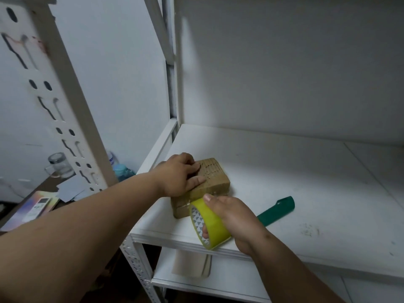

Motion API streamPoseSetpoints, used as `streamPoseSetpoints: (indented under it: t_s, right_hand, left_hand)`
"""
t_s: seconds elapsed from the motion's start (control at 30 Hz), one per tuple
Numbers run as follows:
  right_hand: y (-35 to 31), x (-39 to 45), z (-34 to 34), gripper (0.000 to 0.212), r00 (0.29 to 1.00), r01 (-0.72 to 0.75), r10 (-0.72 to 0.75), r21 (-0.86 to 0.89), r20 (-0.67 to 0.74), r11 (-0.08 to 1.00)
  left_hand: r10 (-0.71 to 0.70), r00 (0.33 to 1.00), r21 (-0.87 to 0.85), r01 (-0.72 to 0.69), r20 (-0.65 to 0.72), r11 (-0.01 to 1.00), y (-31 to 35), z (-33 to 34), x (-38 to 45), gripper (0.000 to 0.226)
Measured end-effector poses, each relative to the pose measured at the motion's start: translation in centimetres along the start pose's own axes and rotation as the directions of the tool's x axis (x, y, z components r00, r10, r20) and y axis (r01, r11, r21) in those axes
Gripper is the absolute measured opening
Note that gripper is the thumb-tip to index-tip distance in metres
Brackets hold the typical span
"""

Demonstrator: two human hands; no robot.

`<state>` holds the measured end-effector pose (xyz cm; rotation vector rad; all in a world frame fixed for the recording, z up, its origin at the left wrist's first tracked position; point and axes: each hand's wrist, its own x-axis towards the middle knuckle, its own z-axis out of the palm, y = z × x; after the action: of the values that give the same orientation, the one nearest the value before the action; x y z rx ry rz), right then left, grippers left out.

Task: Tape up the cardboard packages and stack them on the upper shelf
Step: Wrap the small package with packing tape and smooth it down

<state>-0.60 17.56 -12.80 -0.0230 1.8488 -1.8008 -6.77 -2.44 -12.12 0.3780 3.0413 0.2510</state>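
A small brown cardboard package [215,179] lies near the front left corner of the white shelf board [284,171]. My left hand [179,174] presses down on its top, fingers spread flat. My right hand [231,215] grips a yellow roll of tape [208,224] at the package's near edge, fingers through the core and thumb on the outer rim. The roll touches the front of the package. A pale cardboard piece [190,265] stands on the lower shelf beneath.
A green-handled cutter [276,209] lies on the shelf right of my right hand. A perforated white upright [59,95] rises at left. Beyond it a side table holds a glass jar [59,165], a remote control [37,208], papers and a blue bottle [122,171].
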Motion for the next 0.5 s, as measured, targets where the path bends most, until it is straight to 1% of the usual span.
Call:
streamPoseSetpoints:
  t_s: [0.03,0.07,0.13,0.17,0.2,0.27,0.3,0.37,0.4,0.43,0.47,0.5]
  right_hand:
    - [0.2,-0.1,0.2,0.039,1.0,0.009,-0.009,0.003,0.002,1.0]
    - [0.4,-0.1,0.2,0.04,1.0,0.017,-0.017,0.01,0.002,1.0]
    - [0.7,-0.1,0.2,0.04,1.0,0.024,-0.024,0.025,-0.013,0.999]
    - [0.7,0.0,0.2,0.041,0.999,0.029,-0.029,0.029,-0.023,0.999]
    - [0.8,0.0,0.0,0.041,0.999,0.04,-0.039,0.027,-0.033,0.999]
    - [1.0,0.2,-0.3,0.04,0.997,0.055,-0.054,0.014,-0.047,0.998]
    - [1.1,0.3,-0.5,0.038,0.998,0.057,-0.057,0.023,-0.034,0.998]
    - [1.0,-0.1,-1.0,0.031,0.996,0.073,-0.076,0.066,0.041,0.995]
    - [0.8,-0.4,-1.2,0.029,0.991,0.086,-0.093,0.079,0.094,0.993]
    - [0.5,-0.8,-1.6,0.032,0.984,0.102,-0.113,0.087,0.136,0.991]
    - [0.1,-1.1,-2.1,0.035,0.975,0.128,-0.143,0.099,0.169,0.987]
    - [-0.4,-1.6,-2.7,0.037,0.966,0.157,-0.178,0.122,0.187,0.98]
  left_hand:
    - [-0.022,0.998,-0.012,0.023,0.061,1.0,-0.1,-0.3,-0.5,0.108]
    - [-0.048,0.991,-0.072,0.058,0.125,0.996,-0.1,-0.7,-1.0,0.113]
    - [-0.086,0.955,-0.286,0.17,0.283,0.943,0.2,-1.6,-2.3,0.119]
    - [-0.088,0.939,-0.353,0.211,0.333,0.911,0.3,-1.8,-2.9,0.121]
    - [-0.088,0.929,-0.332,0.216,0.36,0.918,0.4,-1.9,-3.4,0.124]
    - [-0.107,0.928,-0.157,0.173,0.357,0.972,0.4,-1.4,-3.5,0.129]
    - [-0.116,0.939,-0.087,0.152,0.323,0.985,0.4,-1.1,-3.3,0.127]
    - [-0.095,0.975,-0.078,0.113,0.202,0.991,0.5,-1.1,-3.0,0.111]
    - [-0.09,0.983,-0.121,0.11,0.158,0.987,0.6,-1.4,-2.9,0.104]
    - [-0.102,0.984,-0.203,0.131,0.148,0.97,0.7,-1.9,-2.9,0.099]
    - [-0.126,0.979,-0.346,0.176,0.163,0.922,0.6,-2.5,-3.0,0.096]
    - [-0.149,0.97,-0.518,0.228,0.19,0.825,0.6,-3.1,-3.3,0.09]
